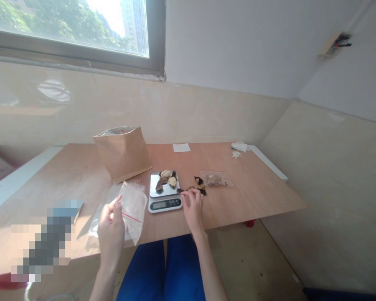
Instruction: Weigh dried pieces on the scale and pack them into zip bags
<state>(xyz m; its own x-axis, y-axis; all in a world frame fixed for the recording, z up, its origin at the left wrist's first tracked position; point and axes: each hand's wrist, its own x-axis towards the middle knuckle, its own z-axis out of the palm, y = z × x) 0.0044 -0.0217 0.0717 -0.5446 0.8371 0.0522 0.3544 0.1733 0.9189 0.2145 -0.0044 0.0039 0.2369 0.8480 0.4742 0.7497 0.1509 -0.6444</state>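
My left hand [111,221] pinches a clear zip bag [134,215] with a red seal line, which hangs to the right of the fingers. A silver and white kitchen scale [155,193] stands between my hands, its display too faint to read. On its plate lie several curved, dried pieces [172,182], cream and dark brown. My right hand [193,205] is closed on a small dark dried piece [179,191] at the plate's right edge. Just beyond that hand, more dark and tan dried pieces [199,180] rest on the table.
A brown paper pouch [123,154] stands open behind the scale, to the left. Further clear bags [97,217] lie under my left hand. To the right is a filled zip bag [217,179]. White paper [181,147] and crumpled white scraps [240,147] lie along the back. A blurred object [47,238] sits front left.
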